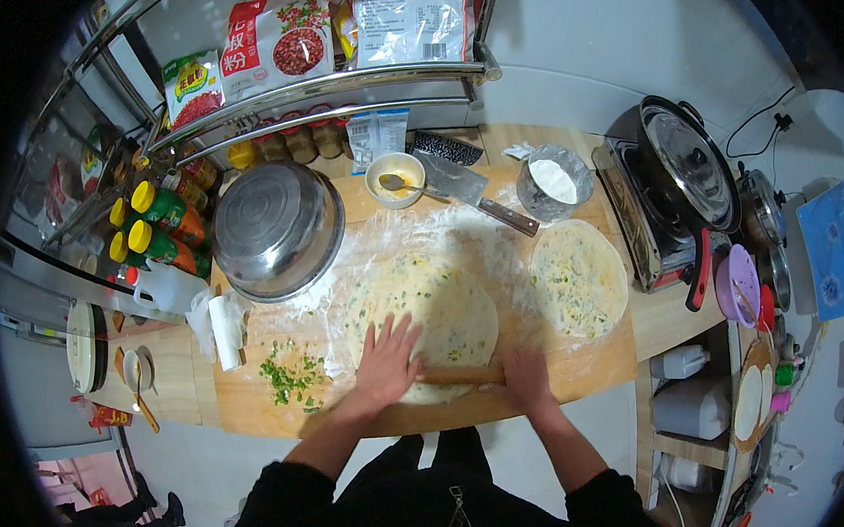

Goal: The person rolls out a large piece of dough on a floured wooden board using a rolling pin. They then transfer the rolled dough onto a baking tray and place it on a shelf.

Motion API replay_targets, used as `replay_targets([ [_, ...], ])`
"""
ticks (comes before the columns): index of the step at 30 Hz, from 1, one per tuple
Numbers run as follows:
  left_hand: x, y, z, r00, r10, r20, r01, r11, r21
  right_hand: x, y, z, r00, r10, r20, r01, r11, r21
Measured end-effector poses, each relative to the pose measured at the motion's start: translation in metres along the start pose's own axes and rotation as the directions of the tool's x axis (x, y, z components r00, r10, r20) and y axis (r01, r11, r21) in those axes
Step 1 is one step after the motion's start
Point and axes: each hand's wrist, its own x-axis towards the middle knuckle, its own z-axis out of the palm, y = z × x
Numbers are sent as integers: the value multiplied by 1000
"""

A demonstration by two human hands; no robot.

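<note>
A wooden rolling pin (461, 376) lies across the near part of a large round sheet of dough (434, 303) flecked with green onion. Its left end runs under the palm of my left hand (388, 358), whose fingers are spread flat over the dough. At the pin's right end is my right hand (528, 378), slightly blurred, with its thumb along the pin. Both ends are hidden by the hands. To the right, a second rolled dough round (580, 282) lies on the floured wooden board (588, 379). Chopped green onion (291, 375) is heaped at the board's left.
An upturned metal basin (277, 231) covers the board's back left. Behind the dough are a bowl (395, 180) with a spoon, a cleaver (462, 183) and a flour container (555, 182). A lidded pan (692, 163) sits on a stove, its handle jutting forward. A metal rack (317, 86) overhangs the back.
</note>
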Motion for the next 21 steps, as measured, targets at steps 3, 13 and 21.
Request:
replay_targets([
  [3,-34,10,-8,987,32,161,-15,994,-106,-28,-13,7,999,14,47,-13,1000,-24],
  [13,-23,-45,-18,720,-650,-241,398,673,-624,73,23,-16,908,420,18,-420,904,82],
  [21,-8,-55,-20,733,-680,26,633,667,-393,94,31,29,830,525,-186,-501,850,163],
])
